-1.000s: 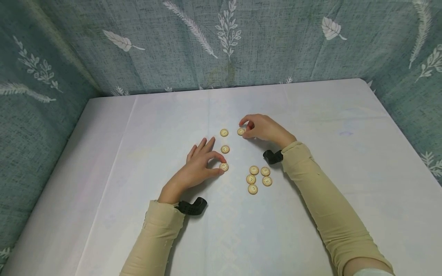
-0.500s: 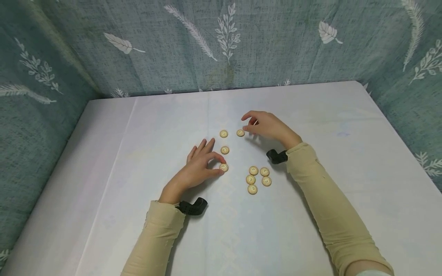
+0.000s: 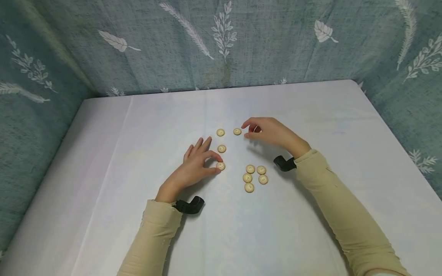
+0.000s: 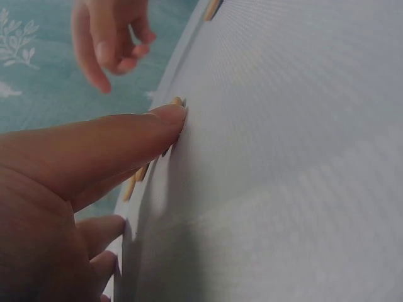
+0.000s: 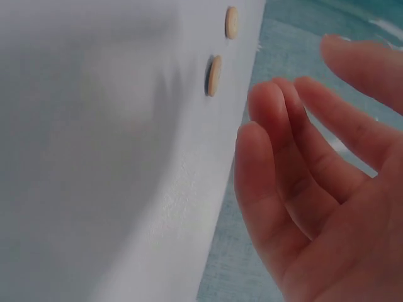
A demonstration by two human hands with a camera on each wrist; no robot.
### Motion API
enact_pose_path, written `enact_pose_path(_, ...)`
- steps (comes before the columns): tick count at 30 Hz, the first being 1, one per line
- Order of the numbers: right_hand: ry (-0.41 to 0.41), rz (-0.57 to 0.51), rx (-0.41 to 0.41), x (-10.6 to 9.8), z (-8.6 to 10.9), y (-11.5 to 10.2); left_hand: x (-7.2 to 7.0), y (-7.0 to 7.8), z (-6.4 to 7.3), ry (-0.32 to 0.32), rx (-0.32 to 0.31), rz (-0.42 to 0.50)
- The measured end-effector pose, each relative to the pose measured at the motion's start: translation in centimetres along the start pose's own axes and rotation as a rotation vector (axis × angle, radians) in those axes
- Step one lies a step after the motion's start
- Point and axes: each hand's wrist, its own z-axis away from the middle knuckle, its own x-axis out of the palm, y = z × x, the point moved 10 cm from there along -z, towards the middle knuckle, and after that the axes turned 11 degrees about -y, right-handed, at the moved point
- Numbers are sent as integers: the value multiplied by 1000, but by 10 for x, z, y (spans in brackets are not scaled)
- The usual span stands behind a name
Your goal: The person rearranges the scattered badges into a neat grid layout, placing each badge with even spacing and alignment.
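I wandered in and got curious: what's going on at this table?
A person in tan sleeves is handling small, round, pale-yellow buttons on a white table. The left-hand grip pinches one button, with two more in line beyond it. The right-hand grip, holding nothing, hovers beside a fourth button. Five others lie clustered to the right of the pinched one.

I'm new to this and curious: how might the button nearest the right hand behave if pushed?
The button lies flat on the table, so it would probably slide rather than roll. Its crisp round outline suggests it is stiff, and being so thin, it is likely light.
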Motion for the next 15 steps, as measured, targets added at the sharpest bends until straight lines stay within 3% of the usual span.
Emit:
enact_pose_path(7,-56,68,-83,12,11,-7,0,-1,0,-2,5,4)
enact_pose_path(15,-118,32,-44,29,16,-1,1,-1,0,6,5,10)
